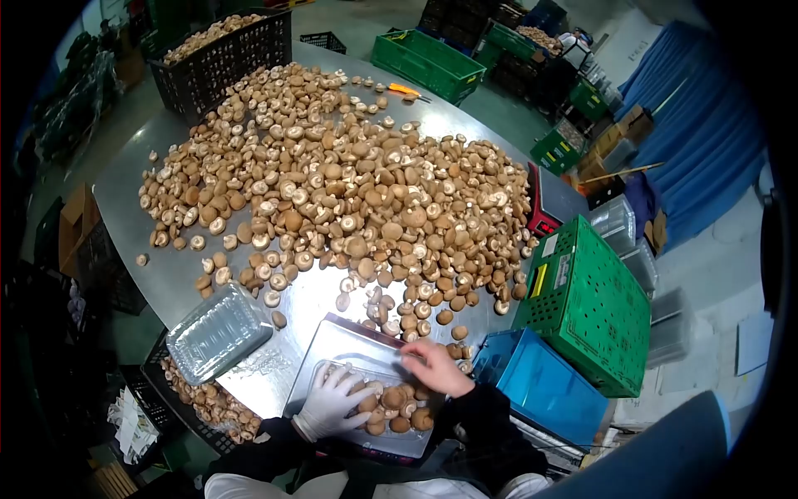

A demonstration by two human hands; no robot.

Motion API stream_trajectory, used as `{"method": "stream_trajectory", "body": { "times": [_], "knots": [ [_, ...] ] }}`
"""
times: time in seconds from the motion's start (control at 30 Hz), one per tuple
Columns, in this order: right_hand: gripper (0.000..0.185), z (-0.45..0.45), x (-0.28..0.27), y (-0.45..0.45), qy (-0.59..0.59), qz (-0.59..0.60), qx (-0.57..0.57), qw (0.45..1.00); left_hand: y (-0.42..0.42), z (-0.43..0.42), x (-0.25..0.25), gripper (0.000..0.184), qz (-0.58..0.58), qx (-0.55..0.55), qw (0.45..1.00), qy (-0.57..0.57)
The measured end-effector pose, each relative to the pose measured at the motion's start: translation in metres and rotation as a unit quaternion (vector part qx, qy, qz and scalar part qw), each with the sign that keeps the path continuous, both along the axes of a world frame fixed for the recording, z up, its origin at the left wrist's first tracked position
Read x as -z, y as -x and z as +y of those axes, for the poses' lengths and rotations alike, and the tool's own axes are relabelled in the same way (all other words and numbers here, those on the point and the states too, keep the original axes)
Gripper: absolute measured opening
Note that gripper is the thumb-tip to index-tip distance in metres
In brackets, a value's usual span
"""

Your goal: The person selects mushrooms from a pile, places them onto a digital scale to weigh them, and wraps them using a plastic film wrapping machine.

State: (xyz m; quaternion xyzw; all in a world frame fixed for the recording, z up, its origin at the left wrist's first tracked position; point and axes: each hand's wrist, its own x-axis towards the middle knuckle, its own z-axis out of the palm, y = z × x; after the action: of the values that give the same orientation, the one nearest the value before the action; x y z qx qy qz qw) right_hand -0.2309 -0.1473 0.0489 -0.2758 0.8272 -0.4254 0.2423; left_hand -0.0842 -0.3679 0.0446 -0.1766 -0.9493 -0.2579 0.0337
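A wide heap of brown shiitake mushrooms [366,191] covers much of the metal table. Close to me, a clear plastic tray [357,353] lies on a flat scale [332,333], and several mushrooms [397,407] fill its near right part. My left hand [332,403], in a white glove, rests in the tray with fingers spread, touching the mushrooms on its left side. Bare and with fingers extended, my right hand [438,368] is over the tray's right edge, just above those mushrooms; nothing shows in it.
Left of the tray sits an upturned clear container [220,333]. A green crate [586,308] and blue bin [532,382] stand right, near a red scale [553,200]. A black crate [220,71] of mushrooms is far left; an orange-handled tool [405,89] lies at back. A person [569,62] works beyond.
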Motion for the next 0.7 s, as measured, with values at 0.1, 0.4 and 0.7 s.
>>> {"method": "stream_trajectory", "body": {
  "times": [0.1, 0.4, 0.7],
  "knots": [
    [0.02, -0.014, 0.007, 0.048, -0.074, 0.114, 0.024, 0.99, 0.001, -0.001, 0.0, 0.052, -0.008, 0.0, 1.0, -0.007],
    [0.04, -0.052, 0.097, 0.092, -0.296, 0.191, 0.021, 0.936, 0.007, -0.008, -0.019, 0.054, -0.072, 0.008, 0.996, -0.05],
    [0.031, 0.002, 0.02, 0.105, 0.098, -0.329, 0.187, 0.92, 0.156, -0.028, 0.022, 0.046, -0.08, 0.066, 0.994, 0.018]
  ]
}}
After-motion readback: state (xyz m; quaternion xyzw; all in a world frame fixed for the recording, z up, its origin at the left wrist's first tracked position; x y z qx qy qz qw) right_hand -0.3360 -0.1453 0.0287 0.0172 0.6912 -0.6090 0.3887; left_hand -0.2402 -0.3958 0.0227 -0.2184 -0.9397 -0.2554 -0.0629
